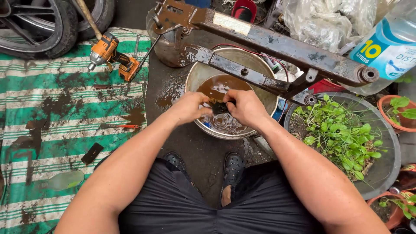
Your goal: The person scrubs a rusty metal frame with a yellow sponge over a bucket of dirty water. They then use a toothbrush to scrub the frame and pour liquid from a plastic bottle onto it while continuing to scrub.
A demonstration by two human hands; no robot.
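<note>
My left hand [190, 108] and my right hand [246, 107] meet over a metal bucket [268, 93] of brown water. Both grip a small dark object [219, 107] between the fingers, just above the water surface; what it is I cannot tell. Water drips from it and makes ripples below. A rusty dark metal frame [277, 45] with two long arms lies across the far rim of the bucket. My black shoes [233, 167] stand on the wet ground just in front of the bucket.
An orange cordless drill [112, 56] lies on a green-and-white striped tarp [52, 117] at left, with a small red-handled tool [121, 126] and a tyre [43, 26]. At right stand a round planter of weeds [342, 138], clay pots [398, 113] and a large water bottle [390, 45].
</note>
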